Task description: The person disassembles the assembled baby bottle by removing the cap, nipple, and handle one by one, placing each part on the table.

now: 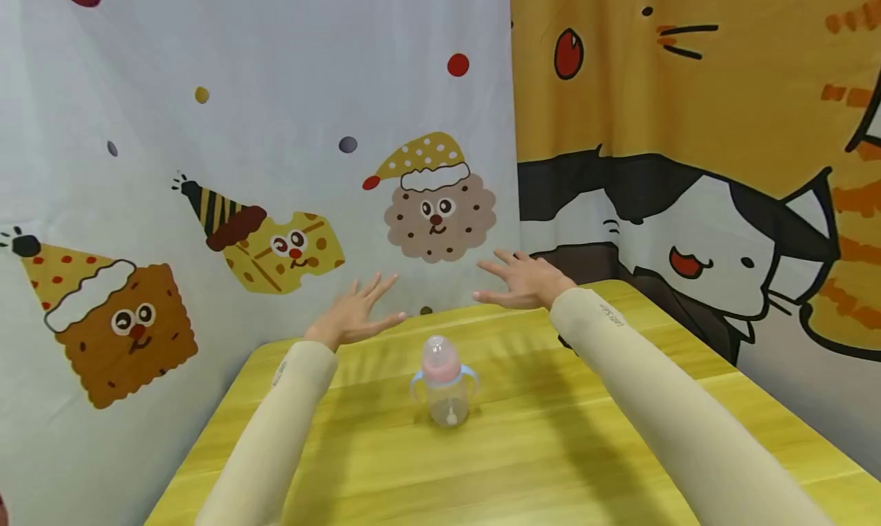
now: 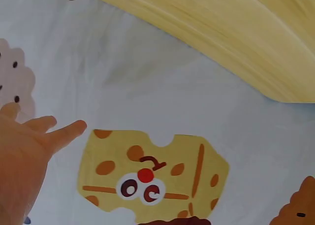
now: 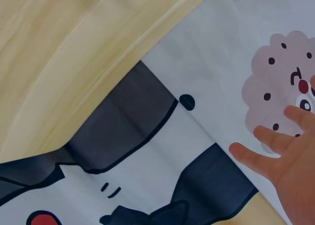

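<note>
A baby bottle (image 1: 447,392) stands upright on the yellow wood-grain table (image 1: 385,465). It has a clear body, a pink collar under a clear cap, and light blue handles on both sides; a white weighted straw end shows inside near the bottom. My left hand (image 1: 354,313) is raised above the table's far left part, fingers spread and nothing in it. Across from it, my right hand (image 1: 526,281) hovers over the far right part, its fingers likewise spread and holding nothing. Both hands are apart from the bottle, beyond it and to either side. The wrist views show spread fingers against the curtain.
A white curtain (image 1: 275,67) with cartoon snacks hangs along the table's left and far sides. On the right hangs an orange curtain (image 1: 619,90) with cartoon cats. The table's far edge lies close to both curtains. Shadows of both arms fall on the tabletop.
</note>
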Demonstrator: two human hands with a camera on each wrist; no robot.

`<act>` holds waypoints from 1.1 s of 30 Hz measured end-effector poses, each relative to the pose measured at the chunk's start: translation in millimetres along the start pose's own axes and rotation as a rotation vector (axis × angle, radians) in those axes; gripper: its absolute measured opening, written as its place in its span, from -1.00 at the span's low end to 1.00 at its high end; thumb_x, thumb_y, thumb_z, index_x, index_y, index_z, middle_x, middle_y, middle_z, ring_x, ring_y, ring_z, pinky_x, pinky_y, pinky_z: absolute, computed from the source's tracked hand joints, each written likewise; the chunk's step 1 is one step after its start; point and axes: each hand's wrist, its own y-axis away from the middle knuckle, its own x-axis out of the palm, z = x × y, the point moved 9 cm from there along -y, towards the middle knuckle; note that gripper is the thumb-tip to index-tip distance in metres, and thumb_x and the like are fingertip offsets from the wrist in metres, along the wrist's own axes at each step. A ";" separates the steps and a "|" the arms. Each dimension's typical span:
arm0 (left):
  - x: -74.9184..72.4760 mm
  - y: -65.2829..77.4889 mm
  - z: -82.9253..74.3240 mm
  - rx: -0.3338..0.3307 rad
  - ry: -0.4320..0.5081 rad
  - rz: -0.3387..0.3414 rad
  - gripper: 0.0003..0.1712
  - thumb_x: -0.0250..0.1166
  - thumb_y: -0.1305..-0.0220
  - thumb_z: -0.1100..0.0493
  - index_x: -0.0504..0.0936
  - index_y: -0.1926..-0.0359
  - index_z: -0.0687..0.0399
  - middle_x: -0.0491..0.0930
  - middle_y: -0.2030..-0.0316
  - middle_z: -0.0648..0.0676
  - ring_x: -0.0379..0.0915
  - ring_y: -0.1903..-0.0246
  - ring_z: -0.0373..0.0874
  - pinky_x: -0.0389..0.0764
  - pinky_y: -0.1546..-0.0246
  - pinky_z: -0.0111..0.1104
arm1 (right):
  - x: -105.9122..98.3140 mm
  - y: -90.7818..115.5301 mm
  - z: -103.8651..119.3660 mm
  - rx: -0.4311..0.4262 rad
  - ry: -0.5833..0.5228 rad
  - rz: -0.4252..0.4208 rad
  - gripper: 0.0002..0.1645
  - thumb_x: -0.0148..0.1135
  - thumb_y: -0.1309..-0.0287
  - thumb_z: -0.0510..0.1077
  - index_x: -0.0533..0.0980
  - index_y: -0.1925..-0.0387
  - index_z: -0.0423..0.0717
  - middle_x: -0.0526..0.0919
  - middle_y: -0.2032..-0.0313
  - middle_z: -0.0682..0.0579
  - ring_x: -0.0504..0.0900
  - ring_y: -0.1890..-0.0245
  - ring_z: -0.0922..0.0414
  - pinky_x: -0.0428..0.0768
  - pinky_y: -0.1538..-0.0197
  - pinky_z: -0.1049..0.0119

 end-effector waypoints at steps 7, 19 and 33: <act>16.1 20.6 -0.6 0.046 -0.022 0.040 0.00 0.01 -0.41 -0.61 -0.15 -0.70 -0.58 -0.31 -0.71 -0.02 -0.44 -0.64 0.42 -0.18 -0.44 0.52 | 11.7 5.2 -0.9 -0.031 0.008 -0.001 0.06 -0.11 -0.36 0.67 0.10 -0.69 0.29 0.00 -0.69 -0.14 0.11 -0.59 -0.42 0.14 -0.47 -0.50; 30.1 45.4 -12.0 0.070 -0.049 0.008 -0.09 -0.04 -0.47 -0.58 -0.04 -0.69 -0.56 -0.16 -0.71 -0.02 -0.23 -0.64 0.37 -0.09 -0.43 0.53 | 41.4 22.9 6.1 -0.141 0.026 0.005 0.06 -0.09 -0.36 0.66 0.14 -0.68 0.26 0.08 -0.66 -0.15 0.18 -0.58 -0.35 0.20 -0.46 -0.48; 58.4 56.8 -25.2 0.145 0.050 -0.024 -0.19 0.03 -0.55 -0.43 0.06 -0.69 -0.51 -0.03 -0.68 0.01 -0.09 -0.60 0.45 0.08 -0.42 0.48 | 62.5 32.2 24.7 -0.229 0.015 0.005 0.03 -0.14 -0.36 0.68 0.13 -0.68 0.33 0.11 -0.66 -0.10 0.25 -0.55 -0.33 0.29 -0.44 -0.43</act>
